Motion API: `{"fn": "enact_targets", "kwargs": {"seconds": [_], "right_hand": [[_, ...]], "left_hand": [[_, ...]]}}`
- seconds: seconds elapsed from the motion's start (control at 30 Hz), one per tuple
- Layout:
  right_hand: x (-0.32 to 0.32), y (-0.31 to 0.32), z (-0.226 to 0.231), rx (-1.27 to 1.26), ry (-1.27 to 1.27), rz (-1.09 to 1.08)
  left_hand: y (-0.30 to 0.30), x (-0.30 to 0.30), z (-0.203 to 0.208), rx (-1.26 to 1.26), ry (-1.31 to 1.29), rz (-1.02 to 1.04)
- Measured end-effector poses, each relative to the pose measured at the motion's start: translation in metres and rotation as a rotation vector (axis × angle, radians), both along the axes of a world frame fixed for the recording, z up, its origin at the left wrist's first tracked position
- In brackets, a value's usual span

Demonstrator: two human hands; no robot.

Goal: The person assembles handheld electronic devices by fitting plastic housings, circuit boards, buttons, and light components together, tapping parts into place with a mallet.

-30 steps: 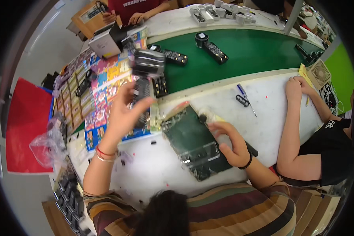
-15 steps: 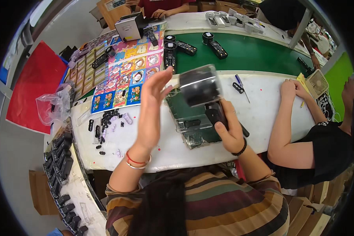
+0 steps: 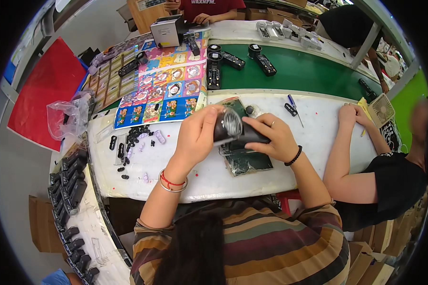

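Observation:
Both hands hold a black handheld device point(image 3: 249, 136) above the table, turned on its side. Its round head has a clear, shiny cover point(image 3: 231, 124) that faces up. My left hand point(image 3: 196, 137) is closed around the left side of the head, thumb on top. My right hand point(image 3: 277, 141) grips the right part of the black body between thumb and fingers. Under them lies a green mat point(image 3: 247, 164) wrapped in clear film, partly hidden by the hands and the device. A small round black part point(image 3: 249, 109) sits just beyond the right fingers.
Small black and lilac parts point(image 3: 137, 137) lie at left, below a colourful printed sheet point(image 3: 161, 90). A purple-handled screwdriver point(image 3: 295, 109) is at right. Opened black devices point(image 3: 264, 65) rest on the green belt point(image 3: 304, 71). A co-worker's arms point(image 3: 345, 147) lean on the table's right side.
My left hand, open and apart from the device before, has closed on its head. The device has tipped from upright onto its side, and my right hand has turned with it.

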State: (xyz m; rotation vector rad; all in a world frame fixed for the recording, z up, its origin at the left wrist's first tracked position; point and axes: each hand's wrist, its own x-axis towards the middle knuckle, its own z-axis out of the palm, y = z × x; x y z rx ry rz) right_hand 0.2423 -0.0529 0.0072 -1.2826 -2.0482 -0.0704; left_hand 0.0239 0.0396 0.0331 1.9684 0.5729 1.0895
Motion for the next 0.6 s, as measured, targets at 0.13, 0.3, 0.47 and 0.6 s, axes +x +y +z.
{"fn": "enact_targets", "kwargs": {"seconds": [0.13,0.3,0.47,0.6], "right_hand": [[0.006,-0.001,-0.004,0.03,0.385,-0.11],[0.016,0.001,-0.024,0.122,0.589,-0.207],[0.015,-0.007,-0.034,0.063,0.629,-0.173],[0.017,-0.004,-0.041,0.105,0.59,-0.184]], "left_hand": [[-0.008,0.006,-0.018,0.232,-0.134,0.165],[-0.031,0.025,-0.051,0.578,0.331,-0.027],[-0.029,0.03,-0.061,0.7,0.438,-0.03],[-0.032,0.038,-0.066,0.804,0.484,-0.063]]}}
